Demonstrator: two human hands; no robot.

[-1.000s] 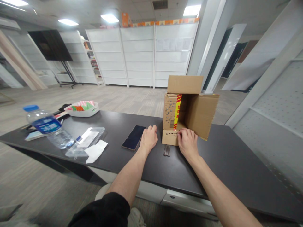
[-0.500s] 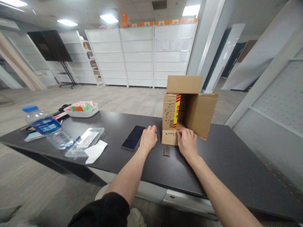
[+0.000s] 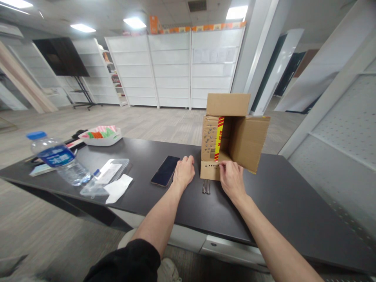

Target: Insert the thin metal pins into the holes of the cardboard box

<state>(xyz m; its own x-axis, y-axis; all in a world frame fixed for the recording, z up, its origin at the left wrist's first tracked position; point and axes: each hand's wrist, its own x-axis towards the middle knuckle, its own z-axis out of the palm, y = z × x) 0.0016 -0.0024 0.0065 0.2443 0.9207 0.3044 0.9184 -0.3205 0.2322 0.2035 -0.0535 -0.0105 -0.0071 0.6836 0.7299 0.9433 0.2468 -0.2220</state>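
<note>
An opened cardboard box point(image 3: 246, 141) stands on the dark table, with its mouth facing me. Its lower front flap point(image 3: 207, 172) hangs down and has a row of small dark holes and a round metal head in it. At the right part of that flap, my right hand point(image 3: 232, 178) is closed in a pinch; whatever lies between the fingertips is hidden. Several metal screws point(image 3: 206, 187) lie side by side just below the flap. My left hand point(image 3: 184, 172) rests on the table with curled fingers, between the smartphone point(image 3: 165, 171) and the box; its palm is out of sight.
More round metal heads point(image 3: 209, 139) dot the box's left flap, beside yellow-red tape point(image 3: 219, 139). To the left are a clear plastic case point(image 3: 113, 172), a white paper point(image 3: 119, 188), a tilted water bottle point(image 3: 60, 158) and a white tray point(image 3: 101, 137) with colourful contents.
My right hand has shifted very slightly at the flap, its fingertips still pinched there. The left hand, box and screws look unchanged.
</note>
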